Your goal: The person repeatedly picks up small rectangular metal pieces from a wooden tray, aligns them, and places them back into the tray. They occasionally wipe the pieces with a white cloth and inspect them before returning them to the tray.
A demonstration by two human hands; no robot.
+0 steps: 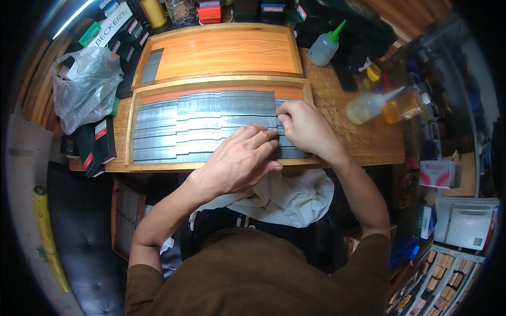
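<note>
At your far left, a yellow tube (45, 221) stood beside a black padded surface (79, 231). Next came a crumpled clear plastic bag (87, 89), with black boxes (103, 139) just below it at the table's edge. In front of you lay a shallow wooden tray (130, 131), and in it the grey metal strips (226, 108) sat in overlapping, stepped rows, filling most of its floor. Behind it, touching or nearly so, a second tray (226, 52) held a small grey stack (152, 66) at its left end. Your left hand (237, 155) reached palm down over the strips, its fingers lightly bent and close together, thumb out to the right, gripping nothing visible. A white cloth (295, 197) was bunched below it, near your lap. Your right hand (305, 126) was curled at the rows' right end, thumb and forefinger close together; whether they pinched a strip, you couldn't tell. Farther right on the wooden table (342, 142) stood a green-tipped bottle (322, 51), then a blurred, pale-tipped bottle (363, 108) of yellowish liquid.
</note>
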